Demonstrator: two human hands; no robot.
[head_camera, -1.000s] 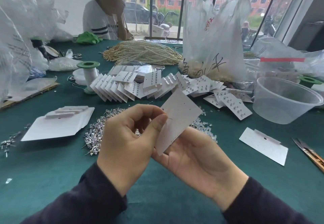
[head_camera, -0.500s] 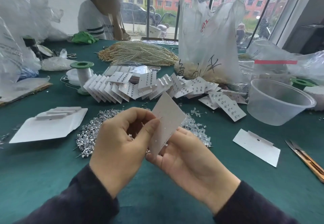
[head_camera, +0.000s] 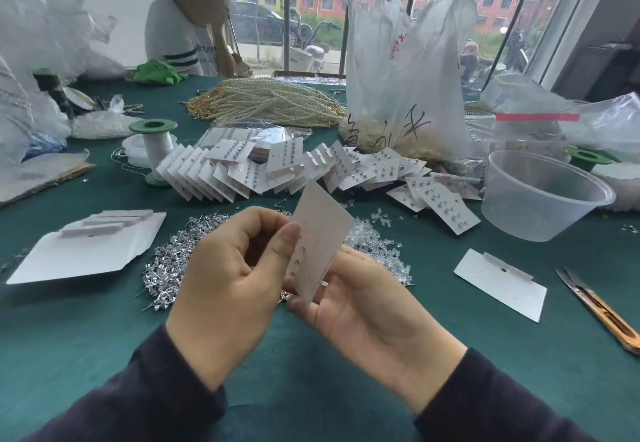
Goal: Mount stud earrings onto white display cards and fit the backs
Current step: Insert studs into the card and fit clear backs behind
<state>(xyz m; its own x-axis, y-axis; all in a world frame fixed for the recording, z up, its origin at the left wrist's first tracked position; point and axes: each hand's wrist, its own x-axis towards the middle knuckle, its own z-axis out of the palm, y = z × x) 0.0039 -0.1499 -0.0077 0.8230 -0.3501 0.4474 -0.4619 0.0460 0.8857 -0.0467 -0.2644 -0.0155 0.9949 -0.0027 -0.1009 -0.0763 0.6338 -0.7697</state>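
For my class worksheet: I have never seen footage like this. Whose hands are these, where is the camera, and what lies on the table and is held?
No machine here: a person wears a camera on the head, looking down at their own hands. The left hand and right hand together pinch one white card, tilted. On the green table lie a silvery heap of stud earrings, clear backs, finished cards, a blank card, a plastic tub and snips.

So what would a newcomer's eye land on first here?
The white display card, held tilted at centre between left hand and right hand. Behind it, a fanned heap of filled cards; beneath the hands, a glittering pile of loose studs on the green table.
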